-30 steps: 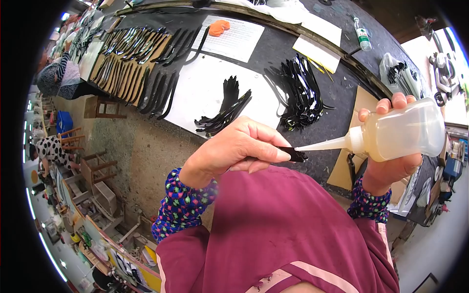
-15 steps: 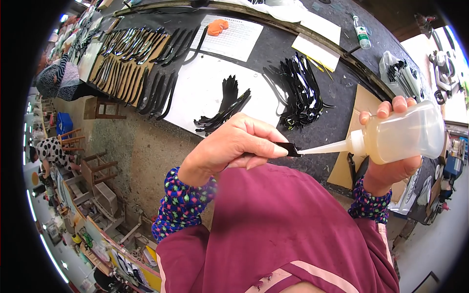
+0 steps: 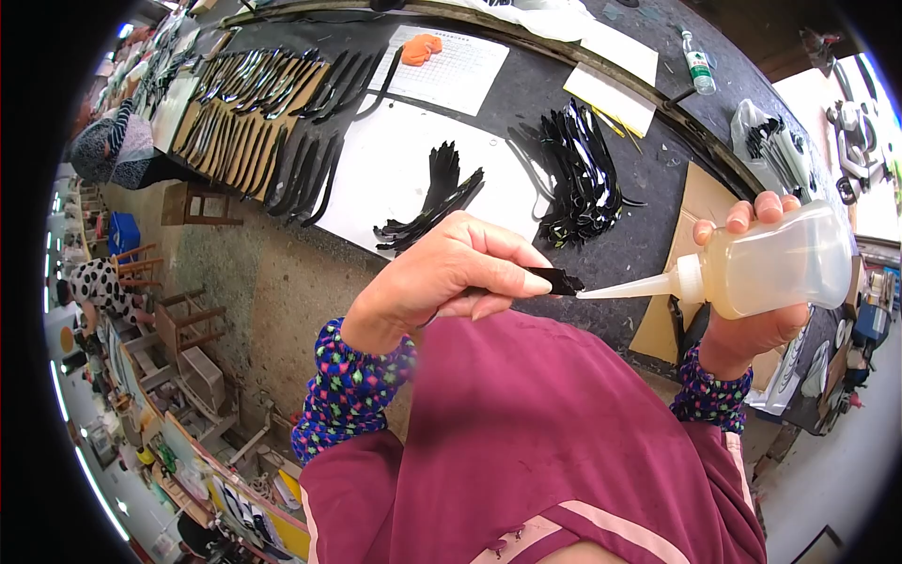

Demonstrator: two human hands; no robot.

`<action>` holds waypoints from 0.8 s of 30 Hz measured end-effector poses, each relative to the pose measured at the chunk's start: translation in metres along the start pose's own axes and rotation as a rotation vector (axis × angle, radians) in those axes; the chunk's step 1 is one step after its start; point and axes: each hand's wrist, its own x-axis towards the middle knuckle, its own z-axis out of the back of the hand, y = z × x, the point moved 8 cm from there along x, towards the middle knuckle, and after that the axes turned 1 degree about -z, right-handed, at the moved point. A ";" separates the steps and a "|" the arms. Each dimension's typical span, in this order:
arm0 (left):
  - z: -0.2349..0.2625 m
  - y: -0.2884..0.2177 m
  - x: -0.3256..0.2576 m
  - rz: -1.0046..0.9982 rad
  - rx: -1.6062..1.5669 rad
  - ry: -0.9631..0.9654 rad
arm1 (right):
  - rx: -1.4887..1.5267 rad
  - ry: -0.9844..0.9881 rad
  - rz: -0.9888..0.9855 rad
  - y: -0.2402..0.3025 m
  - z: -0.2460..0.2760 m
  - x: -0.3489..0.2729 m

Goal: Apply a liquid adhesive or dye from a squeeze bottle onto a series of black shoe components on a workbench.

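Observation:
Between the thumb and fingers of my left hand (image 3: 446,273) is a short, dark black strip (image 3: 564,280), its end pointing right. My right hand (image 3: 752,336) is wrapped round a translucent squeeze bottle (image 3: 785,258) tipped on its side, with pale yellowish liquid inside. The bottle's long tapered nozzle (image 3: 631,288) reaches the free end of the strip and appears to touch it. Just beyond my left hand, a small bunch of black strips (image 3: 444,188) lies on a white sheet (image 3: 376,188). A larger pile of glossy black strips (image 3: 581,179) lies farther right.
Curved dark pieces lie in rows on a brown board (image 3: 246,101) at the far left. Behind are a paper form (image 3: 465,80), an orange lump (image 3: 420,49), a bar (image 3: 648,85) and a water bottle (image 3: 697,64). Cardboard (image 3: 691,211) lies right; wooden stools (image 3: 188,329) stand left.
The black strip sticks out slightly more past my left fingers, and its tip now sits a little above the nozzle's end. Both hands are otherwise almost in the same place.

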 end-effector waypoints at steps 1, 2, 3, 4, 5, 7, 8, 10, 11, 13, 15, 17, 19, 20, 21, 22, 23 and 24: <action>0.000 0.000 0.000 -0.001 0.000 0.000 | -0.004 -0.004 -0.001 0.000 0.000 -0.001; 0.000 0.000 0.000 0.000 -0.002 0.005 | -0.004 -0.003 -0.001 0.000 0.001 -0.001; 0.000 -0.001 0.000 0.001 -0.003 0.010 | -0.010 -0.010 -0.010 0.000 0.001 -0.002; 0.000 -0.001 -0.001 -0.001 -0.003 0.009 | -0.015 -0.015 -0.020 -0.001 0.002 -0.002; 0.001 0.000 -0.001 0.001 -0.009 0.006 | -0.015 -0.013 -0.019 -0.001 0.002 -0.002; 0.003 0.001 -0.001 0.000 -0.015 0.002 | -0.003 0.008 -0.048 -0.005 0.000 -0.002; 0.002 0.001 -0.001 -0.002 -0.018 0.012 | -0.003 0.011 -0.047 -0.003 0.002 -0.002; 0.003 0.001 -0.002 -0.006 -0.020 0.022 | -0.164 0.046 -0.186 -0.009 0.007 -0.003; 0.004 0.002 -0.002 -0.006 -0.020 0.012 | -0.164 0.048 -0.185 -0.010 0.007 -0.002; 0.006 0.003 -0.001 -0.008 -0.019 0.002 | -0.044 0.013 -0.153 -0.009 0.010 0.000; 0.008 0.003 0.001 0.001 0.017 -0.021 | -0.027 0.004 -0.093 -0.006 0.004 0.003; 0.010 0.004 0.002 0.015 0.026 -0.032 | -0.009 -0.006 -0.033 -0.006 -0.002 0.006; 0.012 0.006 0.002 0.030 0.035 -0.042 | -0.023 -0.070 -0.029 -0.010 -0.002 0.008; 0.012 0.007 0.002 0.036 0.023 -0.033 | -0.023 -0.071 -0.028 -0.012 -0.003 0.008; 0.011 0.008 0.003 0.041 0.010 -0.024 | -0.041 -0.086 -0.037 -0.015 -0.002 0.007; 0.013 0.008 0.003 0.043 0.007 -0.026 | -0.057 -0.102 -0.050 -0.019 0.000 0.008; 0.014 0.008 0.004 0.049 0.015 -0.027 | -0.056 -0.103 -0.054 -0.022 0.002 0.010; 0.016 0.008 0.005 0.056 0.023 -0.028 | -0.047 -0.095 -0.068 -0.026 0.003 0.011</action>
